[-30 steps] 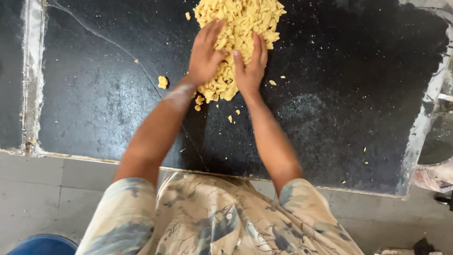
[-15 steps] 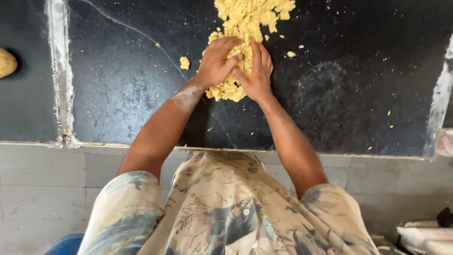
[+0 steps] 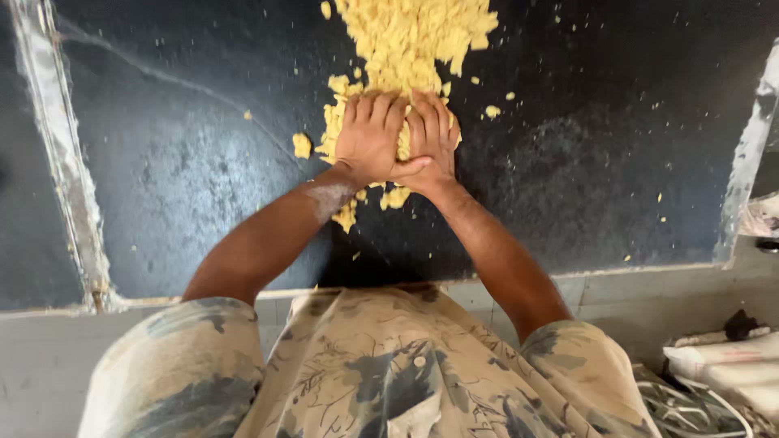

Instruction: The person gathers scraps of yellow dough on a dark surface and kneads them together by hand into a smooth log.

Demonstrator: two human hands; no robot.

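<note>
A heap of crumbly yellow dough (image 3: 410,36) lies on a black stone counter (image 3: 187,195). My left hand (image 3: 369,138) and my right hand (image 3: 434,134) sit side by side at the heap's near end, fingers curled and pressed down into the crumbs. The thumbs overlap between them. Loose yellow bits (image 3: 302,144) are scattered around the hands, and some lie just under my wrists (image 3: 347,215). A floury smear marks my left forearm.
A pale seam (image 3: 61,162) runs down the counter at the left, another pale edge (image 3: 751,146) at the right. The counter's front edge (image 3: 617,276) is just before my patterned shirt. White bags and cords (image 3: 714,373) lie at lower right.
My hands have gone from flat on the heap to curled and bunched together, drawn a little toward me with dough under them. The view has shifted slightly.
</note>
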